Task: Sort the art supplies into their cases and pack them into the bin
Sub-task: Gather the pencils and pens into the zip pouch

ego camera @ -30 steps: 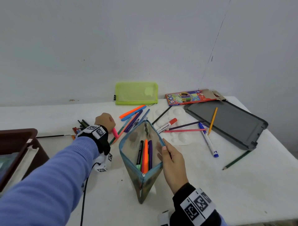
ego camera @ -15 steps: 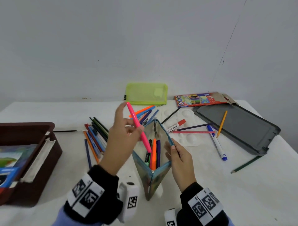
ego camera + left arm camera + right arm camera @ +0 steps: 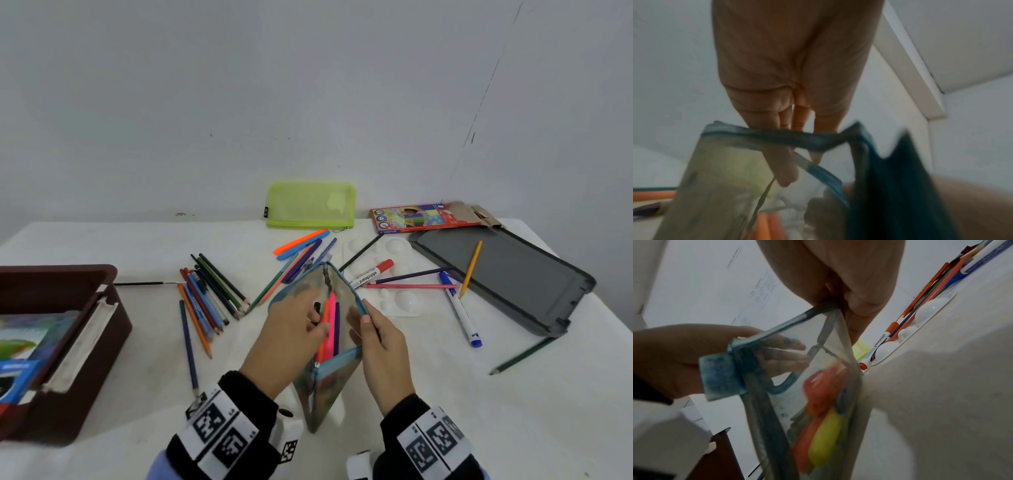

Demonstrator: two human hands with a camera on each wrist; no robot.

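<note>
**A:** How far along was the sorting at that point?

**B:** Partway, I'd judge. The pencil pouch (image 3: 329, 342) stood open on the table (image 3: 445, 394), near the front edge, with several pens already inside: a pink pen (image 3: 330, 325) beside orange and purple ones.

**A:** And the hands?

**B:** The right hand (image 3: 383, 349) pinched the right edge of the pouch's mouth between thumb and fingers, holding it open. The left hand (image 3: 291, 335) was at the left edge, with its fingers reaching into the pouch next to the pink pen. Whether they gripped the pen or only lay against it, I couldn't tell; the left wrist view was blurred.

**A:** What was left?

**B:** Plenty. A row of colored pencils (image 3: 212, 298) lay loose left of the pouch, more pens (image 3: 301, 246) behind it, and a red-capped marker (image 3: 371, 274) and a blue marker (image 3: 460, 313) lay around a white paint palette (image 3: 397, 301). A yellow pencil (image 3: 471, 269) rested on the open gray case (image 3: 513, 274), and a green pencil (image 3: 520, 356) lay near the right edge.

**A:** The other cases?

**B:** The green mesh pouch (image 3: 310, 205) and the pencil box (image 3: 424, 217) sat at the back. The brown bin (image 3: 61, 274) on the left held some flat packages, but none of these cases.
</note>
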